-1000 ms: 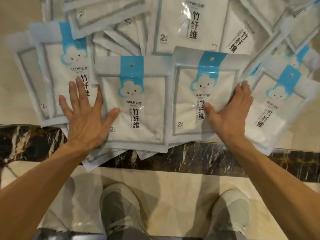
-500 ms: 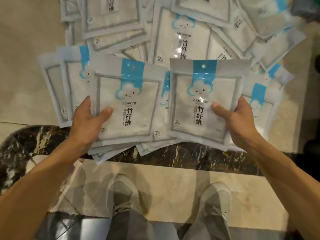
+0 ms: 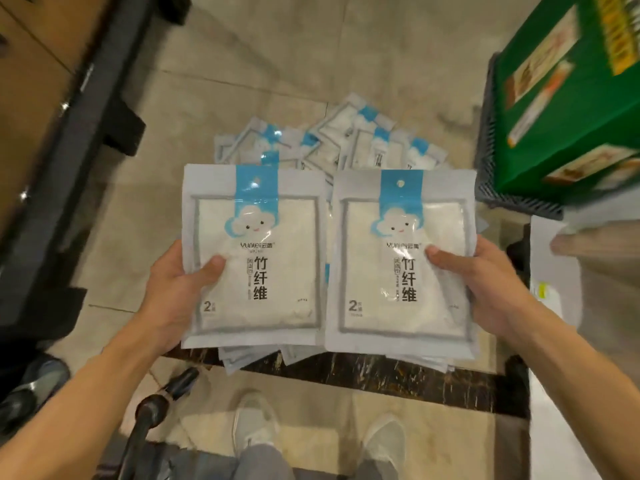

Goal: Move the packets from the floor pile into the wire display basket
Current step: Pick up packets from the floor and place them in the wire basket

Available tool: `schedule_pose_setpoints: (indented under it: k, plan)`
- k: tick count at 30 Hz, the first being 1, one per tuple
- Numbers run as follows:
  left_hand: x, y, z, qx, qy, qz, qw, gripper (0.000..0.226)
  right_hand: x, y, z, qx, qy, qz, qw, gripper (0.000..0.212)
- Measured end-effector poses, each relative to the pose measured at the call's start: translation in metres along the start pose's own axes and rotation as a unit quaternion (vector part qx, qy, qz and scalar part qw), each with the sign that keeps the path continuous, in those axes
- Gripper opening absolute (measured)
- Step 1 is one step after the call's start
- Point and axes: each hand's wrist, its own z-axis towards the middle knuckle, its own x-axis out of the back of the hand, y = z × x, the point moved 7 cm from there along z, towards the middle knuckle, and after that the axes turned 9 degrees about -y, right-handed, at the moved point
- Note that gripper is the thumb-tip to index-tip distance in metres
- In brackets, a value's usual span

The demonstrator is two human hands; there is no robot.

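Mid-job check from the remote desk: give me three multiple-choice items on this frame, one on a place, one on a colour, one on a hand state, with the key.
1. Where is the floor pile relative to the held stacks?
A. beyond them, farther from the person
B. behind the shoes
C. on the green carton

2. What colour is the band at the top of each front packet?
A. red
B. blue
C. yellow

3. What is the left hand doing?
A. hanging idle
B. pressing flat on the floor
C. gripping the left stack, thumb on front

Key: 1 A, the pile lies on the floor past the stacks. 2 B, blue bands show above the clouds. 3 C, as the right hand does the right stack.
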Motion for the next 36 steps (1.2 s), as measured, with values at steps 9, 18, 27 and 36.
schedule_pose_setpoints:
  k: [9, 18, 27, 36]
  plan:
    - [0.026, 0.225, -0.113, -0.082, 0.01, -0.042, 0.996, 0.04, -0.08, -0.22, -0.128, 0.049, -0.032, -0.017, 0.998, 0.029]
    - [0.113, 0.404, -0.268, -0.152, 0.054, -0.087, 0.983, 0.033, -0.192, -0.389, -0.263, 0.088, -0.089, -0.058, 0.99, 0.032]
    - [0.208, 0.481, -0.432, -0.225, 0.115, -0.104, 0.962, 0.047, -0.323, -0.472, -0.377, 0.136, -0.187, -0.084, 0.969, 0.025]
    - [0.274, 0.463, -0.56, -0.276, 0.212, -0.164, 0.923, 0.056, -0.422, -0.468, -0.432, 0.154, -0.289, -0.106, 0.939, 0.034]
